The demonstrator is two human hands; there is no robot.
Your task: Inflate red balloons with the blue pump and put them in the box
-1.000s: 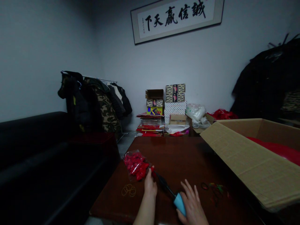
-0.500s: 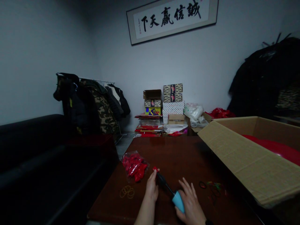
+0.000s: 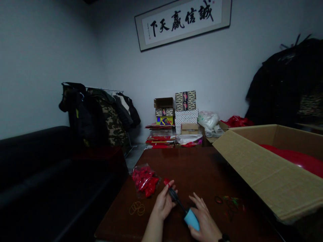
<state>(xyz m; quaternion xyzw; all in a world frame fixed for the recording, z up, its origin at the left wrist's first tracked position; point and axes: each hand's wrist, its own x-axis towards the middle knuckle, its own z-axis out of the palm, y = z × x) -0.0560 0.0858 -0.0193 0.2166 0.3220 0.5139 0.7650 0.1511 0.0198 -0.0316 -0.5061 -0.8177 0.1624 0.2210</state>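
Holding black nozzle [image 3: 173, 194] in left hand [image 3: 163, 204], blue pump [image 3: 191, 220] in right hand [image 3: 205, 220], likely to steady 2 ends (red balloon [image 3: 166, 181] just ahead of left hand).

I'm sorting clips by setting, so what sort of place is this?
Probably an office or sitting room also used for storage: a black sofa, framed calligraphy on the wall, and stacked boxes beyond the table.

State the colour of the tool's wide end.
The wide end is light blue; best seen in the head view.
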